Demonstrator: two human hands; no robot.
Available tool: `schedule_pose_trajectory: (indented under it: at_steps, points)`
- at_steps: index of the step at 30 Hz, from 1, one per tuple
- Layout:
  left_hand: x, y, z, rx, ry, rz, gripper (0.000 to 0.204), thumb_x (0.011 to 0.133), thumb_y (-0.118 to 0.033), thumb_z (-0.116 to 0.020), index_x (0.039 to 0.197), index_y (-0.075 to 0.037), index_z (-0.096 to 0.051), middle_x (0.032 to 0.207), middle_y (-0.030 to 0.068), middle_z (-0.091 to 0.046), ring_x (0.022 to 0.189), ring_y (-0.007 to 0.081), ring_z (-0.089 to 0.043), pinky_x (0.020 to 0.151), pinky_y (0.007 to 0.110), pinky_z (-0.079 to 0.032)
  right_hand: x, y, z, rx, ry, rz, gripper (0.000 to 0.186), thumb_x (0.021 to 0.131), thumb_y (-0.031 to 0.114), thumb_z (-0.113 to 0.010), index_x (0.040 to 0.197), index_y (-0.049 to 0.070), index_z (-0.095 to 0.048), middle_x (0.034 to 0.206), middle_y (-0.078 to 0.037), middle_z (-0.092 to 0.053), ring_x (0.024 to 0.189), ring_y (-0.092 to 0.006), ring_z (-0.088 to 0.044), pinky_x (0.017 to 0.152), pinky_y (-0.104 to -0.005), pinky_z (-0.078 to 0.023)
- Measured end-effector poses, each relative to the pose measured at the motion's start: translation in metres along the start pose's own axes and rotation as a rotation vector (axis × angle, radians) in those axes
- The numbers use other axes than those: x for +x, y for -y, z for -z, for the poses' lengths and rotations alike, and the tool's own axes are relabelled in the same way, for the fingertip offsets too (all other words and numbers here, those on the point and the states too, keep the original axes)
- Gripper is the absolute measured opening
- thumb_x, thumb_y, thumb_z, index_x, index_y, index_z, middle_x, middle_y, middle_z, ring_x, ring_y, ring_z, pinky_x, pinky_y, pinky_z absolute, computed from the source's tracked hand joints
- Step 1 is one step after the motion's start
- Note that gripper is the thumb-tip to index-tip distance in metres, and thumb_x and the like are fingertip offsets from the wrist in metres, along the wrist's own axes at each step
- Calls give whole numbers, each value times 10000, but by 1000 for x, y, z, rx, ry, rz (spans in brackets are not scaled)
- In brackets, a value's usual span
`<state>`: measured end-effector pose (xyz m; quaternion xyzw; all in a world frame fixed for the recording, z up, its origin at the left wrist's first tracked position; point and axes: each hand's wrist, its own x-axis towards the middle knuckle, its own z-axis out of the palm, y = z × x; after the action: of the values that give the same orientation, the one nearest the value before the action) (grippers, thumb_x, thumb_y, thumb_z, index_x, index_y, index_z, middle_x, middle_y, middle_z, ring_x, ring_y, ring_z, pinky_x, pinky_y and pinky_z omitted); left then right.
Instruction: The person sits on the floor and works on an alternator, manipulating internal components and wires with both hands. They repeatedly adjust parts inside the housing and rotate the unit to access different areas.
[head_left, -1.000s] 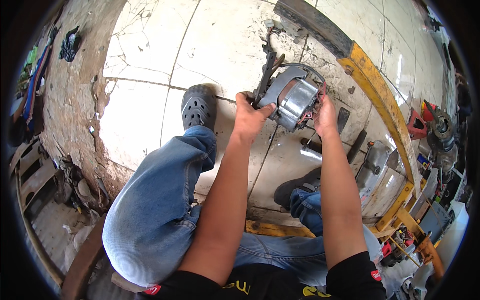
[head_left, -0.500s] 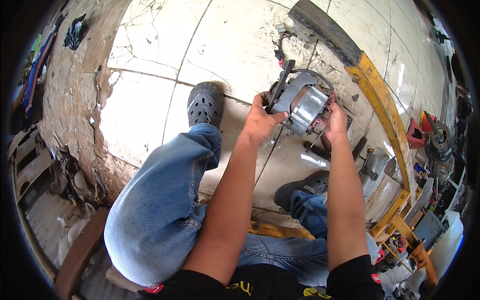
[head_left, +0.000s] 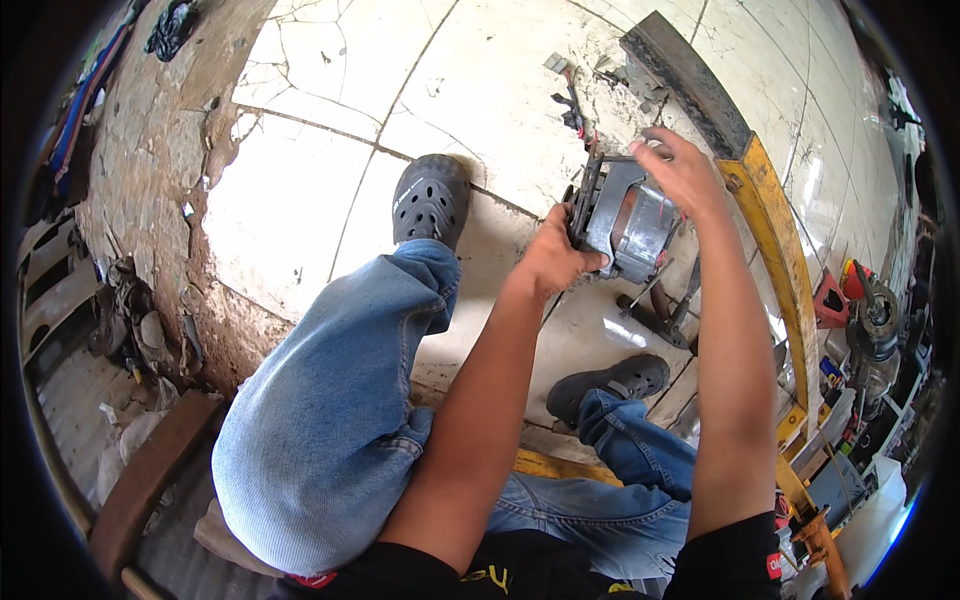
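A silvery electric motor [head_left: 642,232] with a dark grey bracket and a thin cable rests low over the tiles in front of me. My left hand [head_left: 565,255] grips its left side, thumb on the grey casing and fingers behind the bracket. Above the motor's far right edge is my right hand [head_left: 685,178], finger and thumb curled close together beside the cable; what lies between them is too small to make out. Just nearer than the motor, a dark-handled metal tool [head_left: 655,318] lies on the floor.
A yellow and black curved metal frame [head_left: 765,210] arcs along my right. A loose wire connector [head_left: 570,95] lies beyond the motor. My shoes [head_left: 430,200] flank the work area. Metal parts and tools [head_left: 875,320] crowd the far right; broken concrete [head_left: 150,190] borders the tiles at left.
My right hand has left the motor's lower right side and risen to its far right edge. My left hand still grips the motor, which sits turned and slightly farther right in view.
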<state>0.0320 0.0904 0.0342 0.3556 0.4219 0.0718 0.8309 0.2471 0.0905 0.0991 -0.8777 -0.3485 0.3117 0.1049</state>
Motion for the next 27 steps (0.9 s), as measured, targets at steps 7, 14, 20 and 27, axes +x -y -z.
schedule_pose_trajectory:
  at_steps: [7, 14, 20, 27]
  points:
    - [-4, 0, -13, 118, 16, 9, 733, 700, 119, -799, 1297, 22, -386, 1137, 151, -638, 1028, 228, -618, 911, 339, -511, 10, -2, -20, -222, -210, -23, 263, 933, 297, -595, 1051, 83, -694, 988, -212, -709, 967, -404, -671, 840, -479, -519]
    - [-1, 35, -34, 361, 11, -86, 707, 753, 42, -785, 1354, 34, -414, 1102, 162, -678, 1019, 224, -652, 922, 347, -504, -7, -60, -18, 195, -369, 28, 328, 934, 268, -599, 1123, 14, -685, 945, -186, -716, 873, -320, -689, 797, -389, -510]
    - [-1, 28, -34, 442, 38, -95, 571, 764, -12, -803, 1261, 21, -523, 1035, 130, -695, 923, 197, -665, 837, 324, -530, -35, -94, -37, 629, -565, -50, 375, 951, 220, -563, 1185, -60, -648, 936, -106, -679, 844, -177, -581, 809, -312, -461]
    - [1, 9, -11, 405, 238, 3, 528, 783, 3, -687, 1294, -4, -551, 1092, 100, -663, 978, 176, -621, 867, 301, -512, -109, -104, -58, 297, -786, -121, 322, 845, 121, -537, 1115, 26, -686, 1045, -190, -634, 1035, -345, -607, 938, -410, -469]
